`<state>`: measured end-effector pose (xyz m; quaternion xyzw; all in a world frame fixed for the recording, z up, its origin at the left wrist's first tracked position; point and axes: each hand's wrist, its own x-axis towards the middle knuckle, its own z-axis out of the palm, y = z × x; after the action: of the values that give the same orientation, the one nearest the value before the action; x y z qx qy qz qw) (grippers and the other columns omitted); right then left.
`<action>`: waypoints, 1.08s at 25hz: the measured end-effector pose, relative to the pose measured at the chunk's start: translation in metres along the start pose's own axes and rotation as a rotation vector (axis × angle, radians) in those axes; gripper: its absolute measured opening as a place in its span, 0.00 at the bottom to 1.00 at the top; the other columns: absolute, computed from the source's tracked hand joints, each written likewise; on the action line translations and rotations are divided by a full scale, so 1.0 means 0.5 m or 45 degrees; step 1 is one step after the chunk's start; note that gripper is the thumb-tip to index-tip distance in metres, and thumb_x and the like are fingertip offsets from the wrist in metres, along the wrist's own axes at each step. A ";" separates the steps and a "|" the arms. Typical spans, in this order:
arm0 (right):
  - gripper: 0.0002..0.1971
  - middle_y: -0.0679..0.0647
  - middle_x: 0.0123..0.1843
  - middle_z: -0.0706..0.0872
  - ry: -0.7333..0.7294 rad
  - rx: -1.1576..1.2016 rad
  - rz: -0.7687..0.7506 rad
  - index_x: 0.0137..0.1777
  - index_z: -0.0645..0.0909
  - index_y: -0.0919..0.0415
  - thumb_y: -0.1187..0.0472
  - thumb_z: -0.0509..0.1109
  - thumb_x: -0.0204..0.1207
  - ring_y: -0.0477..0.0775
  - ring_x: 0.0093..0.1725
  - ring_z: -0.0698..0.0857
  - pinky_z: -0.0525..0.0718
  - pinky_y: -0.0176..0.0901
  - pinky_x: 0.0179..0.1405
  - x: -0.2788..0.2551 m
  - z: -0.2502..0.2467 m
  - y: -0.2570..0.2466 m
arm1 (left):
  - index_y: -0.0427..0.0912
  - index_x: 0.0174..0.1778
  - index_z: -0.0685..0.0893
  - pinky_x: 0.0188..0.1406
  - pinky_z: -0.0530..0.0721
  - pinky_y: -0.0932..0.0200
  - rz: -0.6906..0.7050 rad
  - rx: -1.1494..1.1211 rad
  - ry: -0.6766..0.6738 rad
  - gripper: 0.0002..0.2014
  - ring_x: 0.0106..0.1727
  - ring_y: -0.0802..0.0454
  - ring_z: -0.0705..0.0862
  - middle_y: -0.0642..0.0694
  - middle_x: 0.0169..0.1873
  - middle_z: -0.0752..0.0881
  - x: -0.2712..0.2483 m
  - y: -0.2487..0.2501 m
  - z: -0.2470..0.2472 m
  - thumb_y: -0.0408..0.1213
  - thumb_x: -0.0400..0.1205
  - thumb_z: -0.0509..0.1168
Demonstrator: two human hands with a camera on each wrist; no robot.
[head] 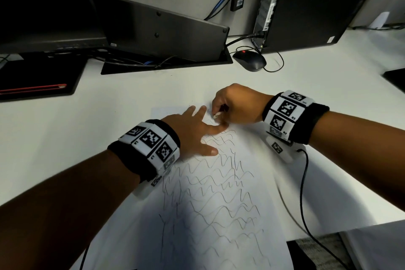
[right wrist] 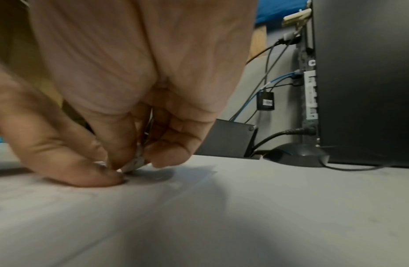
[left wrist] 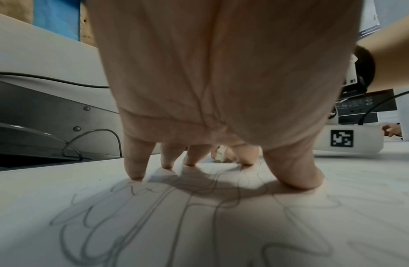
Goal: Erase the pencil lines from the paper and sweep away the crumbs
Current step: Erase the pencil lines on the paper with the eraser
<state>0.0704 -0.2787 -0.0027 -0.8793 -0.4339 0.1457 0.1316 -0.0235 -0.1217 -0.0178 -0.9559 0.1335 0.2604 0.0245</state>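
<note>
The left hand (head: 192, 131) presses spread, straight fingers on the paper (head: 219, 204). Just beyond its fingertips the right hand (head: 236, 105) pinches a white eraser (head: 217, 115) against the sheet. Pencil lines (head: 210, 193) run behind both hands; a mouse (head: 249, 60) lies well beyond the fingers.

Head view high, looking down; wrist views low, close; all share paper (head: 219, 193).

Behind the paper (head: 219, 204) a black mouse (head: 249, 60) and its cable lie near, with the computer tower (head: 317, 6) and monitor base (head: 166, 59) beyond, blocking the back. The desk (head: 54, 138) lies bare to the left.
</note>
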 end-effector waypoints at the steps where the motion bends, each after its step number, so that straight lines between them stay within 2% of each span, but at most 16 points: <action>1: 0.04 0.47 0.43 0.89 -0.024 0.010 -0.005 0.44 0.89 0.54 0.61 0.74 0.72 0.46 0.43 0.84 0.82 0.39 0.44 0.002 0.000 -0.002 | 0.78 0.81 0.40 0.80 0.59 0.36 0.004 0.005 0.003 0.34 0.87 0.41 0.38 0.43 0.87 0.37 0.001 -0.001 0.002 0.69 0.82 0.52; 5: 0.05 0.48 0.44 0.89 0.044 -0.042 0.031 0.46 0.89 0.54 0.61 0.73 0.73 0.48 0.44 0.84 0.81 0.40 0.44 0.012 -0.007 0.004 | 0.78 0.81 0.40 0.79 0.61 0.37 0.008 0.007 0.021 0.35 0.87 0.40 0.39 0.42 0.87 0.38 0.002 0.000 0.004 0.70 0.82 0.52; 9: 0.04 0.47 0.42 0.89 -0.089 -0.020 0.017 0.45 0.90 0.54 0.60 0.75 0.72 0.47 0.42 0.84 0.83 0.41 0.44 0.011 -0.008 -0.006 | 0.77 0.82 0.40 0.79 0.63 0.37 0.006 0.012 -0.008 0.35 0.87 0.39 0.39 0.42 0.87 0.37 -0.002 0.002 0.000 0.70 0.82 0.52; 12: 0.05 0.47 0.43 0.89 0.018 -0.064 0.067 0.45 0.89 0.52 0.60 0.73 0.72 0.49 0.44 0.85 0.85 0.46 0.47 0.013 -0.009 0.002 | 0.77 0.81 0.39 0.78 0.63 0.36 0.012 0.022 0.003 0.35 0.87 0.39 0.39 0.41 0.87 0.38 0.002 0.001 0.001 0.70 0.82 0.52; 14: 0.04 0.47 0.42 0.88 -0.029 -0.029 0.050 0.44 0.89 0.53 0.60 0.74 0.71 0.48 0.43 0.84 0.84 0.43 0.44 0.012 -0.006 -0.001 | 0.77 0.81 0.39 0.79 0.62 0.37 0.017 0.030 -0.009 0.35 0.87 0.38 0.39 0.39 0.87 0.38 0.002 0.000 0.001 0.69 0.82 0.51; 16: 0.04 0.46 0.43 0.88 -0.104 -0.028 0.031 0.44 0.89 0.53 0.60 0.74 0.72 0.46 0.42 0.84 0.80 0.35 0.39 0.011 -0.010 -0.004 | 0.77 0.81 0.39 0.80 0.60 0.37 0.025 0.046 -0.017 0.34 0.87 0.36 0.38 0.38 0.87 0.37 0.001 0.003 -0.001 0.69 0.83 0.51; 19: 0.05 0.45 0.44 0.88 -0.011 -0.059 0.065 0.46 0.89 0.52 0.60 0.73 0.72 0.47 0.44 0.84 0.80 0.38 0.41 0.013 -0.013 0.008 | 0.78 0.81 0.38 0.80 0.60 0.36 0.031 0.043 -0.013 0.34 0.87 0.36 0.38 0.38 0.87 0.37 0.003 0.004 0.000 0.69 0.83 0.51; 22: 0.04 0.44 0.43 0.88 -0.089 -0.033 0.042 0.45 0.89 0.52 0.59 0.75 0.72 0.43 0.41 0.84 0.77 0.34 0.39 0.011 -0.013 0.011 | 0.78 0.80 0.38 0.81 0.61 0.35 0.028 0.042 -0.021 0.34 0.87 0.36 0.38 0.38 0.87 0.37 0.004 0.001 0.001 0.69 0.83 0.50; 25: 0.05 0.45 0.44 0.88 -0.034 -0.091 0.065 0.46 0.89 0.52 0.59 0.73 0.73 0.46 0.43 0.84 0.80 0.41 0.42 0.008 -0.016 0.015 | 0.79 0.80 0.37 0.81 0.61 0.34 0.027 0.044 -0.021 0.34 0.87 0.36 0.38 0.38 0.87 0.37 0.006 0.002 0.001 0.70 0.83 0.50; 27: 0.05 0.46 0.44 0.88 -0.037 -0.086 0.053 0.46 0.89 0.52 0.59 0.73 0.73 0.48 0.44 0.84 0.83 0.42 0.43 0.009 -0.014 0.012 | 0.79 0.80 0.37 0.81 0.62 0.35 0.029 0.039 -0.018 0.34 0.87 0.36 0.38 0.38 0.87 0.37 0.008 0.001 0.002 0.70 0.83 0.50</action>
<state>0.0799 -0.2796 0.0009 -0.8898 -0.4221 0.1466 0.0924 -0.0208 -0.1229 -0.0204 -0.9520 0.1480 0.2652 0.0372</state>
